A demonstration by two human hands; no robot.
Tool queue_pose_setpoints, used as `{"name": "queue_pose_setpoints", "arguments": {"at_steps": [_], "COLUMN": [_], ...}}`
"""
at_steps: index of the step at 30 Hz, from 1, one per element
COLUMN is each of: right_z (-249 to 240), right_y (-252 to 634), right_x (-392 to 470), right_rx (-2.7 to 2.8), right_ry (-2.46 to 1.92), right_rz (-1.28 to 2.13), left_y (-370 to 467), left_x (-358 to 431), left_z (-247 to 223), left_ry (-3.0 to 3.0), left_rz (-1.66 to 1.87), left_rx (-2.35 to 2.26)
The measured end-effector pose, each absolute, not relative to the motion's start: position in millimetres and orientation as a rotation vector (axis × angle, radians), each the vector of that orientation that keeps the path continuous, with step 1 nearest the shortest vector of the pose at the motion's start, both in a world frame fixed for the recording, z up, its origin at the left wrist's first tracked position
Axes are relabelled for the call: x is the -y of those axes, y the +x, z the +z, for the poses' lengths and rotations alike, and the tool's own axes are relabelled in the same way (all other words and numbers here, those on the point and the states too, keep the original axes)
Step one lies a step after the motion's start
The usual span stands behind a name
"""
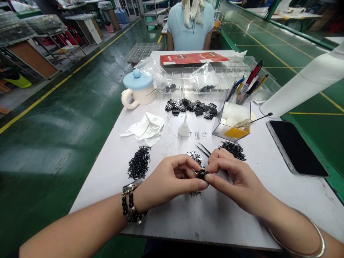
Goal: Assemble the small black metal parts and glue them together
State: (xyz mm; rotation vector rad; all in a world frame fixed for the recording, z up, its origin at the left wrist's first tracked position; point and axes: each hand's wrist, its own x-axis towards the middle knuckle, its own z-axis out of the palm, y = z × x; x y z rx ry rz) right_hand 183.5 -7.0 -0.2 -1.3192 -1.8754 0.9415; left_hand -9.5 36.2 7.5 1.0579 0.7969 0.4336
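Between the fingertips of both hands is a small black part (202,174). My left hand (172,179) pinches it from the left, thumb below and index finger above. From the right, my right hand (233,175) pinches the same part, and black tweezers (204,150) stick out beside its fingers. Small silver pieces (195,156) lie just behind the held part, partly hidden by the hands. A pile of thin black curved pieces (139,163) is left of my left hand, and a similar pile (233,149) lies behind my right hand.
Black assembled parts (190,106), a white nozzle bottle (184,128), a white cloth (147,129) and a lidded mug (139,89) stand farther back. On the right are a tool holder (232,122), a phone (297,147) and a white roll (303,80). A person (190,28) sits beyond the table.
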Motion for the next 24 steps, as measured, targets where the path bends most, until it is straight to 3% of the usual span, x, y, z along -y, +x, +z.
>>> {"name": "queue_pose_setpoints", "arguments": {"at_steps": [13, 24], "right_z": [-1, -6], "right_y": [179, 166], "right_x": [6, -46], "right_rx": [1.852, 1.818], "right_ry": [-1.361, -1.543], "right_rz": [0.993, 0.508], "left_y": [-5, -6], "left_x": [-33, -31], "left_z": [0, 0], "left_ry": [0.878, 0.849], "left_rz": [0.488, 0.558], "left_rx": [-0.861, -0.870]}}
